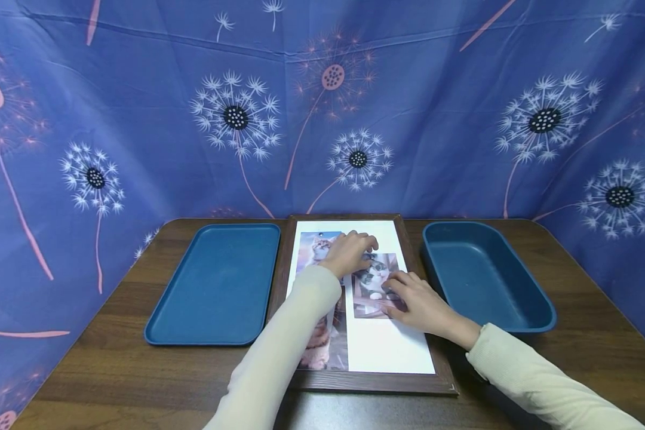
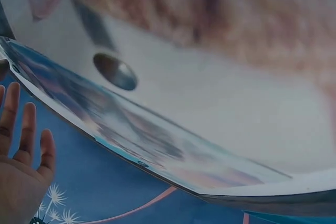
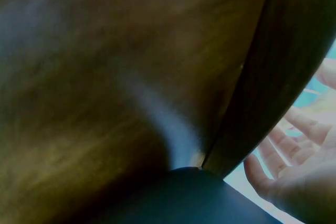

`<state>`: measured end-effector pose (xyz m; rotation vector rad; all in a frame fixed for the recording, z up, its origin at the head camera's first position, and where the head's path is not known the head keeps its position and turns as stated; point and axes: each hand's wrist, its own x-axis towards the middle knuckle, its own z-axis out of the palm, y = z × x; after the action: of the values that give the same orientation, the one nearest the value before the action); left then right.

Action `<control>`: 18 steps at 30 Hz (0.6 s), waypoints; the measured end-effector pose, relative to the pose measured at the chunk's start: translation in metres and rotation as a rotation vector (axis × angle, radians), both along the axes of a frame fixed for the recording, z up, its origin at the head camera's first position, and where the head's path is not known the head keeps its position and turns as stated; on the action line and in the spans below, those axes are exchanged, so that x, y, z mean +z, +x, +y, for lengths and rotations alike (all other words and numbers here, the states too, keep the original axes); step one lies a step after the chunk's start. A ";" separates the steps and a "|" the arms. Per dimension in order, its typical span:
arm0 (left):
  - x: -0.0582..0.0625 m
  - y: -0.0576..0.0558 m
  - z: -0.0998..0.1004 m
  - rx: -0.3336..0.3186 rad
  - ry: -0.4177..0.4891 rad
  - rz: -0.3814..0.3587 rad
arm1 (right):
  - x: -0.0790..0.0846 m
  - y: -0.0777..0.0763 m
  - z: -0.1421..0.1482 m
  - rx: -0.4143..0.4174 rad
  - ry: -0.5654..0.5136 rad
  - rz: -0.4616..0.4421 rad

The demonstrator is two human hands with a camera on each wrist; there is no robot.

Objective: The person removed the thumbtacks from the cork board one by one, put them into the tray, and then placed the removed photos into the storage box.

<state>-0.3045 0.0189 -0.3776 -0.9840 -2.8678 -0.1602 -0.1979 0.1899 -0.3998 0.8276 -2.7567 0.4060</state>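
We are listing: upper print (image 1: 309, 252), lower print (image 1: 322, 346), laid; kitten print (image 1: 373, 289) beneath left hand (image 1: 349, 253), right hand (image 1: 421, 301), both relaxed; white board (image 1: 389, 346) part-covered.

Brown wood-grain table (image 1: 102, 376) stretches across lower half of frame! Shallow blue tray (image 1: 217, 286) lies left of centre; dark-framed white board (image 1: 389, 349) takes middle, just beside it; deep blue bin (image 1: 478, 275) sits at right.

I see a creased blue cloth (image 1: 435, 89) hanging behind the brown wooden table (image 1: 113, 370) — white and pink dandelions (image 1: 235, 117) are printed on it.
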 end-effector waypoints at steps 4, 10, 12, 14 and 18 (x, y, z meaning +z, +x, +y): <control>-0.001 -0.002 0.000 -0.008 -0.008 -0.009 | 0.001 0.000 0.000 -0.006 0.003 -0.020; -0.003 -0.005 0.002 -0.024 -0.004 -0.023 | 0.000 0.000 0.000 -0.016 0.003 -0.036; -0.003 -0.006 0.003 -0.032 -0.005 -0.027 | 0.000 0.000 0.000 -0.016 -0.006 -0.042; -0.004 -0.008 0.004 -0.040 -0.003 -0.028 | 0.000 0.000 0.001 -0.014 -0.012 -0.048; -0.003 -0.010 0.005 -0.057 -0.008 -0.026 | 0.000 -0.001 0.001 -0.007 -0.020 -0.059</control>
<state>-0.3147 0.0240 -0.3810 -1.0730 -2.8679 -0.1674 -0.1991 0.1906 -0.4002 0.8131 -2.8041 0.4636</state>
